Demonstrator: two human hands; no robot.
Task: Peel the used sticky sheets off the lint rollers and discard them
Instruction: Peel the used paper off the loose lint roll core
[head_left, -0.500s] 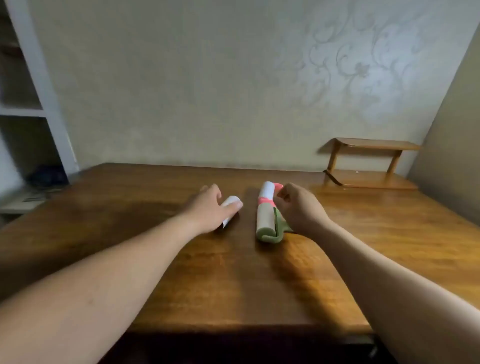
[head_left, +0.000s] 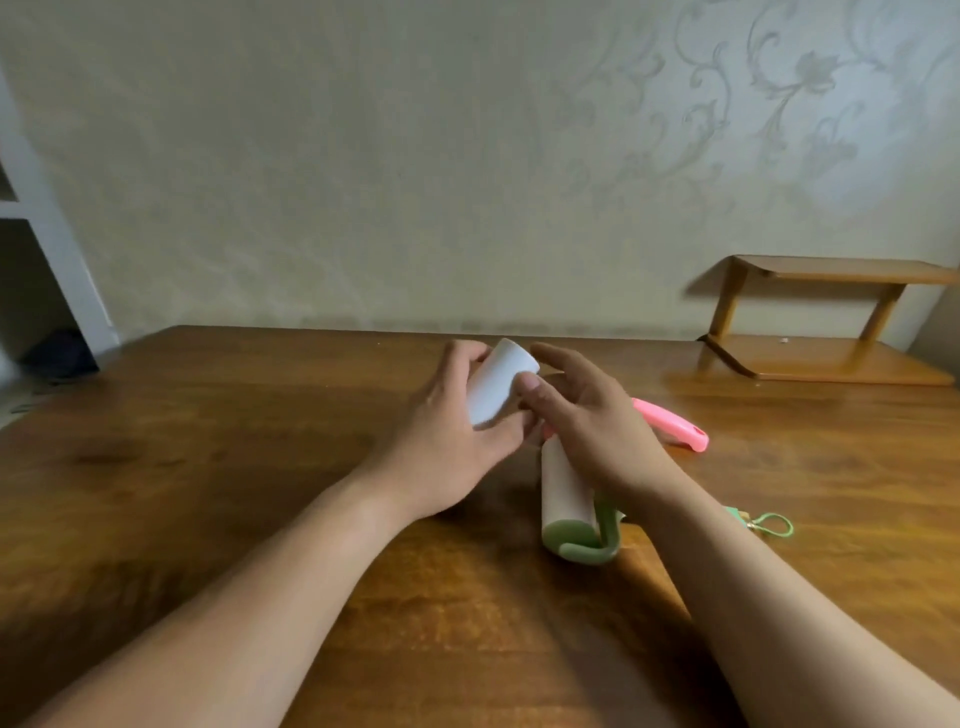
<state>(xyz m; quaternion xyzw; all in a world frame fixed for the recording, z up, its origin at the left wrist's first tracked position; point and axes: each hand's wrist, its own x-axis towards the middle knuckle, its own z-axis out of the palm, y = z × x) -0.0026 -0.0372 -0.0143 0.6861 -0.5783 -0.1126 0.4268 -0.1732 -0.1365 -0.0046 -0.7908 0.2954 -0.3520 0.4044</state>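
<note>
My left hand (head_left: 447, 441) grips a white sticky-sheet roll (head_left: 500, 381), lifted above the wooden table (head_left: 208, 493) and tilted up to the right. My right hand (head_left: 592, 421) is beside it, thumb tip touching the roll's near side, fingers fairly straight behind it. Under my right hand lies a green lint roller (head_left: 569, 506) with a beige roll, its green frame end facing me. A pink lint roller handle (head_left: 672, 423) pokes out to the right behind my right hand; its roll end is hidden.
A green strap loop with a small clasp (head_left: 769, 525) lies right of my right forearm. A low wooden two-tier shelf (head_left: 831, 322) stands at the table's back right against the patterned wall. White shelving is at the far left.
My left hand has lifted the white roll off the table. My right hand left the rollers and came up to touch the roll. The camera has moved closer.
</note>
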